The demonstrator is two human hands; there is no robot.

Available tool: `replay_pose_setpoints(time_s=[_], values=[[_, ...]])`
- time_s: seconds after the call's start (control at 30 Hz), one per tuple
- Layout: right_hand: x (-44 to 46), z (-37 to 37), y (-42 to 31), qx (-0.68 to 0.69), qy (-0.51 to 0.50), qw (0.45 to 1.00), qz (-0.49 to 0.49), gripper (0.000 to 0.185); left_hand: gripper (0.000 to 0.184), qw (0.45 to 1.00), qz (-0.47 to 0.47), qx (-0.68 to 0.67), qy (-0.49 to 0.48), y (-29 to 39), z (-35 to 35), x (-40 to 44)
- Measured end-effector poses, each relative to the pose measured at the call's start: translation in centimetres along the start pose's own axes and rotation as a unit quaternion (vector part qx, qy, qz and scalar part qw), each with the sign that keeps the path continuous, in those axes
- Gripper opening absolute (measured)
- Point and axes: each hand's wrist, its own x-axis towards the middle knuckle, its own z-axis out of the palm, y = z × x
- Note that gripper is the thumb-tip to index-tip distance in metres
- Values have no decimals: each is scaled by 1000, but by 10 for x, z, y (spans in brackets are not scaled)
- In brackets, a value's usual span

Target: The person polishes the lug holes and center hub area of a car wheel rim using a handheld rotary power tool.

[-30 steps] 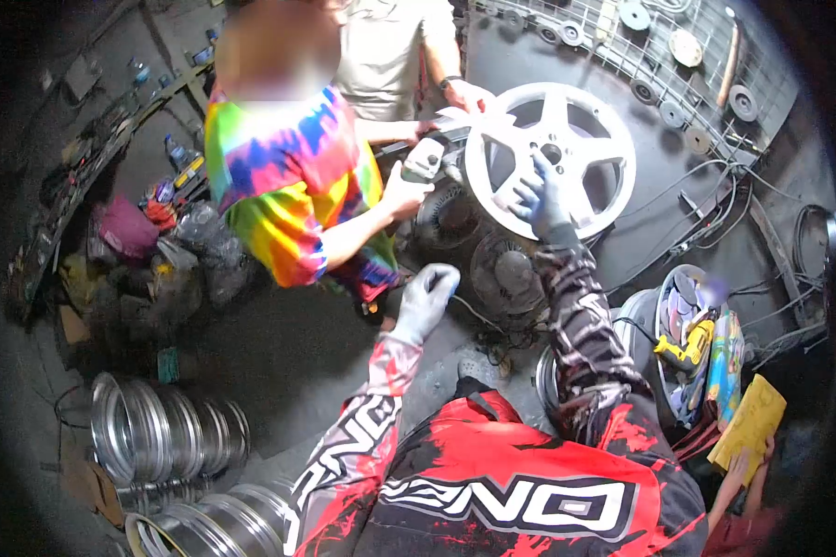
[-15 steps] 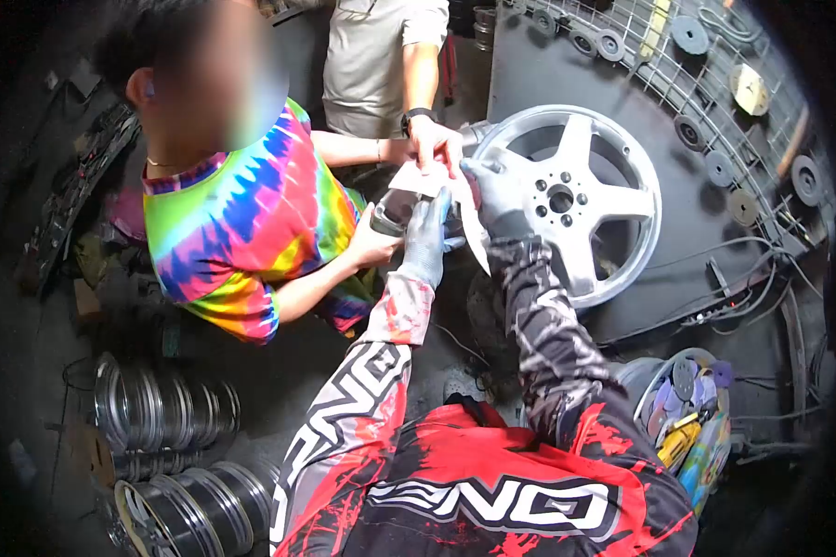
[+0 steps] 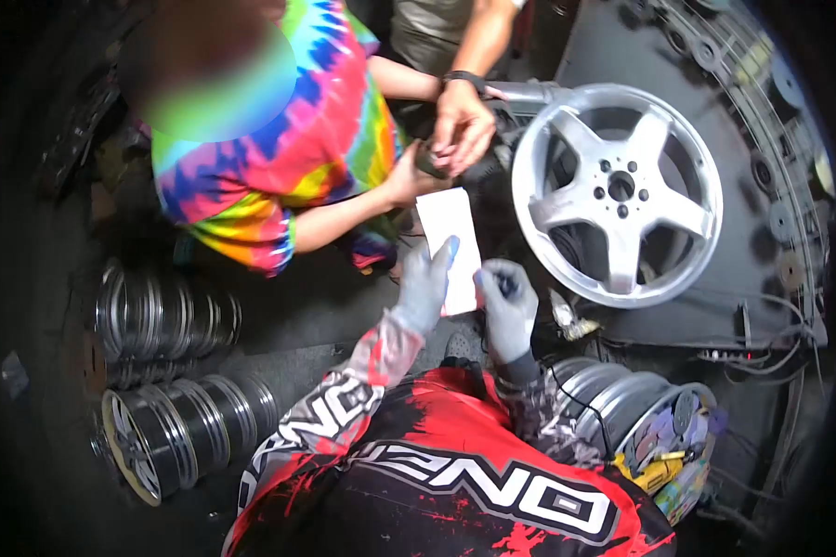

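Observation:
A white sheet (image 3: 451, 243) is in front of my chest, pinched along its left side by my gloved left hand (image 3: 424, 283). My gloved right hand (image 3: 511, 306) is at the sheet's lower right edge, its fingers curled around it. Both gloves are light grey. A silver five-spoke wheel rim (image 3: 620, 188) lies on the dark table (image 3: 585, 56), to the upper right of my right hand. Just beyond the sheet, a person in a tie-dye shirt holds a dark object (image 3: 432, 160), and another person's hand (image 3: 464, 128) touches it.
Stacked metal rims (image 3: 186, 427) stand at the lower left. More rims (image 3: 604, 395) and a yellow tool (image 3: 655, 472) are at the lower right. Discs hang on a wire rack (image 3: 762, 102) at the right. Cables run along the table's edge.
The white sheet is now nearer my chest, away from the other person's hand. My hands have drawn back from the rim area. That person's hand has moved to the dark object.

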Motion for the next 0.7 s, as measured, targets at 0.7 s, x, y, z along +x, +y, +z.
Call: replay_pose_setpoints(time_s=[0.7], values=[[-147,390,69,195,-444,830,277,16,34,932,141,-104,317,14,-430,-211]])
